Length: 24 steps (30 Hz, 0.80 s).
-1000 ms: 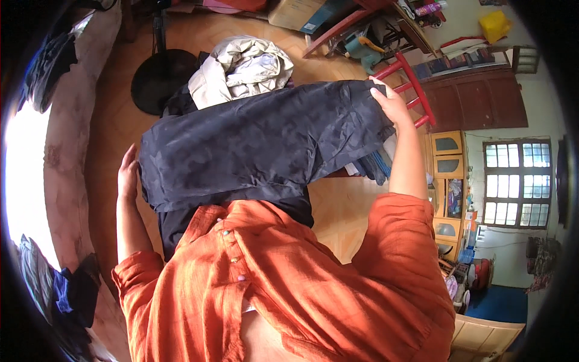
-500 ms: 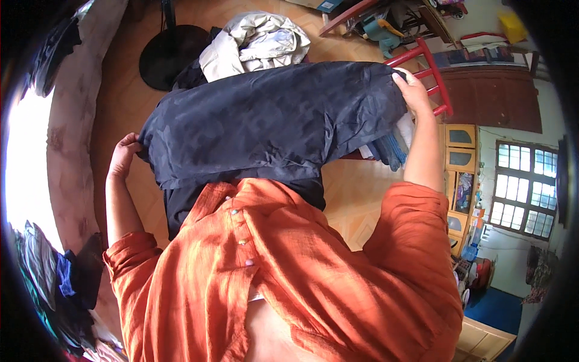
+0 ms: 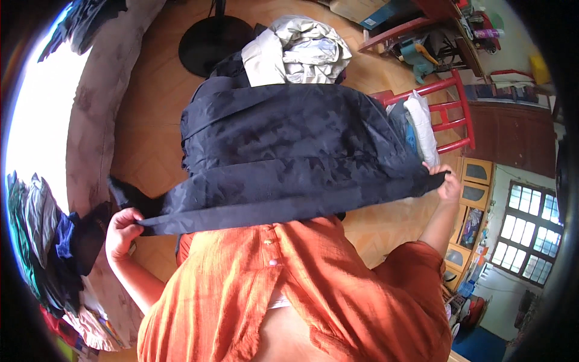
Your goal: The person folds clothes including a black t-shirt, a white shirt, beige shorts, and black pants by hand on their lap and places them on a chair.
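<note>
Left hand (image 3: 123, 230) and right hand (image 3: 447, 183) each grip one end of the near edge of a dark patterned cloth (image 3: 283, 142), which is stretched across just in front of the orange shirt (image 3: 235, 271). Beyond its far side lies a crumpled pale garment (image 3: 301, 51), and near its right side a white bundle (image 3: 422, 123) rests by a red chair (image 3: 464, 108). Farther out, a yellow wooden cabinet (image 3: 476, 171) holds crumpled stuff (image 3: 471, 223); what the cardboard box (image 3: 359, 9) contains cannot be seen.
</note>
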Each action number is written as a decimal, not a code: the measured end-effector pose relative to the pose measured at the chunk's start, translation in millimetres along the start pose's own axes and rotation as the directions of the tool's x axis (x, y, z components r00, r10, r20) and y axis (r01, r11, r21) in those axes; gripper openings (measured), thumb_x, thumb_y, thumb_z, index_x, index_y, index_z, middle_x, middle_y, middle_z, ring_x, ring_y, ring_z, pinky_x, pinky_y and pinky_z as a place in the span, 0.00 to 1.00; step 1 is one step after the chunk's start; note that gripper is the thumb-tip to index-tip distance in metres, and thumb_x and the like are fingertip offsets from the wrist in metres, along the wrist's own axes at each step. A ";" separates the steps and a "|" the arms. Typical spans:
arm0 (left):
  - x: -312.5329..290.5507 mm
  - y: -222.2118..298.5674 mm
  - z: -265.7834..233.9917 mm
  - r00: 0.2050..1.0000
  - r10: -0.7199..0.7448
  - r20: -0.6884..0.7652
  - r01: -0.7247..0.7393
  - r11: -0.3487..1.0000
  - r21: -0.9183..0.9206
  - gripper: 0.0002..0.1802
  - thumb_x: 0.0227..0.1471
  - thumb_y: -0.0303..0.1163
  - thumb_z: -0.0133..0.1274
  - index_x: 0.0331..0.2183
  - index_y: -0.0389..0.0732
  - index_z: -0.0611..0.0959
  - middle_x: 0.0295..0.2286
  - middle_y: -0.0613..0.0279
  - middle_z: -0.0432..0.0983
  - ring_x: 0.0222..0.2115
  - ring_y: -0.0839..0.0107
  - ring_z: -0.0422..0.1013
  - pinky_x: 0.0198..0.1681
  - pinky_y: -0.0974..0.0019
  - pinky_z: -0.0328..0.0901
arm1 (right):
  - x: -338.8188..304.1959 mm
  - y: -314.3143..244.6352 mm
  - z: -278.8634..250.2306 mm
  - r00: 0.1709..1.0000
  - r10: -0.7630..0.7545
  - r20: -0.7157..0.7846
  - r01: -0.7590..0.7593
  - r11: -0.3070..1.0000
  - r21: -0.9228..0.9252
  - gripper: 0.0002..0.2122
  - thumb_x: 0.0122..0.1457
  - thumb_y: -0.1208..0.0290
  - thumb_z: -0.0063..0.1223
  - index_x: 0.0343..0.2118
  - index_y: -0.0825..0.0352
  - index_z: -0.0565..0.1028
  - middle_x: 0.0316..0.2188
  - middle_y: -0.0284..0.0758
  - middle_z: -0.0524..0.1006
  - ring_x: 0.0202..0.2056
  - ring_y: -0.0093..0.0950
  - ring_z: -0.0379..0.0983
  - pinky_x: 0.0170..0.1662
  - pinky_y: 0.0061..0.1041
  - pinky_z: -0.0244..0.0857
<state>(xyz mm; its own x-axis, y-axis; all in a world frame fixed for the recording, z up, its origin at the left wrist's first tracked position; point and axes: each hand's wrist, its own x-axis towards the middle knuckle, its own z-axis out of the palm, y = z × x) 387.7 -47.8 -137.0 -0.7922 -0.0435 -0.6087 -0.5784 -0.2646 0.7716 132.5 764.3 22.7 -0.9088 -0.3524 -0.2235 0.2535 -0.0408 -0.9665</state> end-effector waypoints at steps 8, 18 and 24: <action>-42.4 10.3 25.6 0.979 0.189 0.075 -0.200 0.961 0.190 0.09 0.38 0.23 0.62 0.24 0.41 0.76 0.23 0.72 0.70 0.29 0.77 0.67 0.65 0.58 0.46 | -35.1 21.7 -2.8 0.992 -0.054 -0.116 0.053 0.999 -0.006 0.09 0.47 0.65 0.51 0.24 0.65 0.67 0.26 0.37 0.65 0.37 0.36 0.62 0.60 0.42 0.50; -186.1 33.8 24.7 0.701 0.709 0.076 -0.710 0.685 0.165 0.09 0.43 0.31 0.60 0.26 0.39 0.77 0.23 0.67 0.70 0.28 0.73 0.68 0.60 0.55 0.52 | -60.5 50.1 8.8 0.886 -0.458 0.070 0.450 0.886 0.112 0.12 0.53 0.58 0.53 0.22 0.62 0.72 0.26 0.31 0.71 0.40 0.33 0.67 0.63 0.50 0.47; -245.9 32.3 30.7 0.683 0.730 0.027 -0.710 0.655 0.257 0.10 0.45 0.33 0.58 0.28 0.37 0.78 0.25 0.65 0.72 0.29 0.71 0.69 0.57 0.55 0.55 | -87.4 90.6 -5.0 0.856 -0.516 0.034 0.502 0.845 0.185 0.14 0.53 0.56 0.58 0.23 0.61 0.73 0.25 0.29 0.70 0.39 0.31 0.66 0.62 0.48 0.48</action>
<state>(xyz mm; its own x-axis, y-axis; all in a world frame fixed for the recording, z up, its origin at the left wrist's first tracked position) 557.9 -16.0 43.3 -0.9685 -0.1970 0.1522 0.1335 0.1053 0.9854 233.2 796.1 -45.9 -0.8971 -0.3125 0.3122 -0.1809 -0.3848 -0.9051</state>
